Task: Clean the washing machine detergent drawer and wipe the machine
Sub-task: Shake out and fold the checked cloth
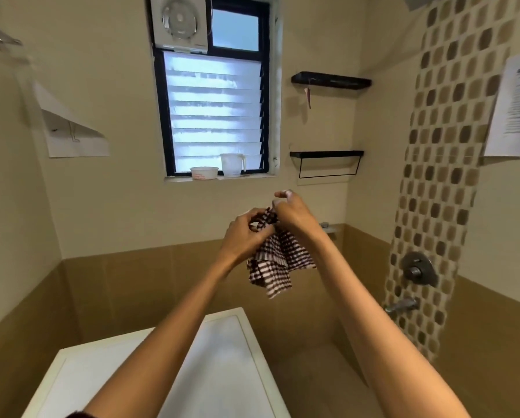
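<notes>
checked brown-and-white cloth (278, 263): soft woven fabric, bunched at its top edge and hanging in loose folds below both hands. left hand (246, 233) pinches the gathered top. right hand (291, 214) grips the same edge just beside it, with its upper fingers raised free. machine (222, 351): white and flat-topped, with a smooth inset panel with rounded corners. it lies well below the hands, apart from the cloth. drawer not in view. judged stage: cloth held in the air, not on the machine; whether the drawer is cleaned cannot be told, and whether the machine has been wiped cannot be told either.
</notes>
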